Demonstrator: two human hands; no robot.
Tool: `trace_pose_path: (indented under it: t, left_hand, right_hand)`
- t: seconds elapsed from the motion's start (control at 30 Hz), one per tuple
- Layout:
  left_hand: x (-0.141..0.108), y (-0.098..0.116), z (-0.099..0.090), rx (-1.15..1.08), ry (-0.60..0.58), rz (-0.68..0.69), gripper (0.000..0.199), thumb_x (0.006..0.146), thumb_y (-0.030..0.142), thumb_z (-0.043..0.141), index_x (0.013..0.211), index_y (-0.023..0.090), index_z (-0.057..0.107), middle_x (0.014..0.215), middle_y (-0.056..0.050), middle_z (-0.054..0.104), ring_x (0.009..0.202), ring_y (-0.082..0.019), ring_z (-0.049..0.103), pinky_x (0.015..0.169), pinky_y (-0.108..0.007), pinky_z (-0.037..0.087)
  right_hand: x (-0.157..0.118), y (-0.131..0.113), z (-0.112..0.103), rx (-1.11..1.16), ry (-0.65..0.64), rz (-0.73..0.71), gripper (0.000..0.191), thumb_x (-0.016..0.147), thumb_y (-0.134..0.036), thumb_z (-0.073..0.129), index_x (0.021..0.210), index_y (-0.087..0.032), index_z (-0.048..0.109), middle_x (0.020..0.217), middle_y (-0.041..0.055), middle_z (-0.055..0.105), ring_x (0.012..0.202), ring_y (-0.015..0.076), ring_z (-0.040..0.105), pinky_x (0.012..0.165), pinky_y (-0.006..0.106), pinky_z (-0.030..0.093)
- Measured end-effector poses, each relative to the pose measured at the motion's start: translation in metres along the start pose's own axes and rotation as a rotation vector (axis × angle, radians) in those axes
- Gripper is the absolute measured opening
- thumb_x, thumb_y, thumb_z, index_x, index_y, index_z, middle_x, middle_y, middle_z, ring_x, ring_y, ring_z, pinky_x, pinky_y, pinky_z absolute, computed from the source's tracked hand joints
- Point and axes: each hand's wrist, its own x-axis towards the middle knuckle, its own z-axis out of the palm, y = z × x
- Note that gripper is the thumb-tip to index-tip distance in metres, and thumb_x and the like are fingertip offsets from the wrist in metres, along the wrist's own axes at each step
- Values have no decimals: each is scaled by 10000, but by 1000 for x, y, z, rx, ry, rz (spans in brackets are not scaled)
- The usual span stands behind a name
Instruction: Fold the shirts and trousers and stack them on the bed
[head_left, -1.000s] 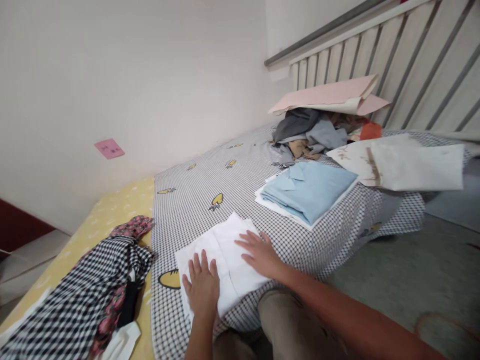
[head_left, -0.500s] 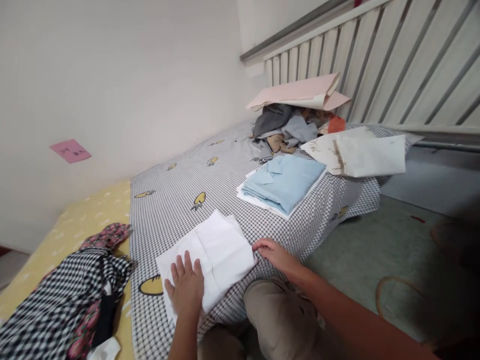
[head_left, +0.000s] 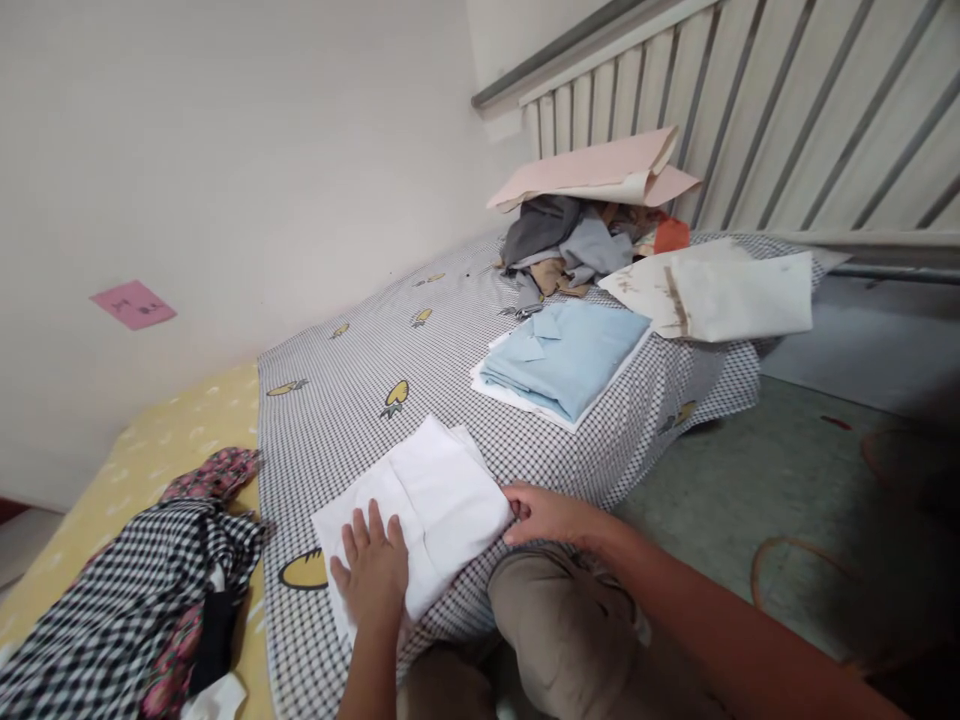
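Looking in from my end, I have the left hand flat on the white cloth, its fingers straight and slightly spread. My right hand is at the cloth's right corner, fingers curled and touching the edge; I cannot tell whether they pinch it. The cloth lies folded on the checked sheet, near its front edge, just beyond the knees. Farther right I see a blue shirt; at left, a checked garment.
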Motion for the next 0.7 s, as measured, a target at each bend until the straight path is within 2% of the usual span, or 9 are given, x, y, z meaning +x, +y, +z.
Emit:
trace_pose_path:
  t: [0.13,0.27,0.37,0.47,0.57,0.7]
  left_hand:
    - [0,1,-1,2,-4,-3,675,1012,519,136,1603,232,290,1698,-72,250,1574,-298,190,1255,-617,159]
    - [0,2,-2,5,-19,-23,666,1012,519,151,1605,246,285,1701,-62,242,1578,-281,178,1264,-593,143]
    - [0,1,1,7,-2,-16,667,1012,519,159,1603,240,290,1698,-66,252,1576,-286,188,1261,-601,147]
    - [0,-2,4,4,24,1,664,1014,516,160,1596,234,310,1692,-70,271,1572,-294,200,1257,-610,158]
    - [0,-2,5,-4,25,-3,657,1015,510,168,1594,237,317,1688,-72,277,1572,-293,200,1257,-611,161]
    - [-2,-1,5,9,35,-6,642,1017,502,194,1593,249,318,1686,-67,282,1570,-286,210,1261,-599,168]
  right_hand:
    - [-5,-1,4,128,11,14,378,576,-229,777,944,-182,704,806,-50,601,743,136,498,675,248,407]
    - [-4,7,11,156,46,33,264,709,-360,723,899,-184,672,738,-45,582,713,139,505,669,258,399]
    - [-3,12,14,38,146,62,211,786,-401,642,759,-195,606,661,-53,503,660,129,459,624,253,342]
    - [-4,10,17,-104,249,68,286,789,-410,630,646,-214,479,620,-65,423,635,122,412,603,254,285]
    - [-5,2,22,-315,355,105,365,782,-408,663,607,-224,401,593,-67,412,609,119,394,587,265,224]
    - [-7,0,26,-596,449,180,367,809,-351,659,600,-223,386,571,-52,433,582,123,377,577,295,151]
